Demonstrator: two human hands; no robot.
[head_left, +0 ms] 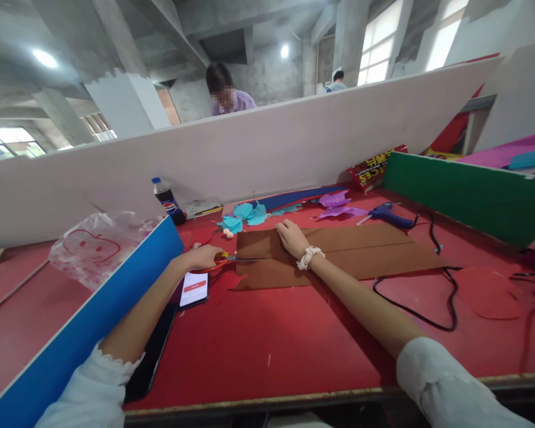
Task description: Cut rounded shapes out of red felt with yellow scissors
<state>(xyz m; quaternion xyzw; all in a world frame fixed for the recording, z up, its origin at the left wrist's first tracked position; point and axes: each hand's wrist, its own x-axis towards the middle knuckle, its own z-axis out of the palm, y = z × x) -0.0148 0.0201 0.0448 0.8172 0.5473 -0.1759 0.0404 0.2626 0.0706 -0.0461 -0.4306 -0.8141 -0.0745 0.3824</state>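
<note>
Under the right hand lies a brown sheet (dark-lined lengthwise).

"Pepsi" on bottle, "ICES" on bag

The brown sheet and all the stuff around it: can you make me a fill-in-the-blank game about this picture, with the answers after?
1. The left hand holds the ____, whose blades are at the brown sheet.
2. The white scrunchie is around the ____ wrist.
3. On the Pepsi bottle, the cap is coloured ____.
4. Of the two hands, the lit smartphone lies nearer the ____ one.

Missing words: scissors; right; blue; left.
</note>
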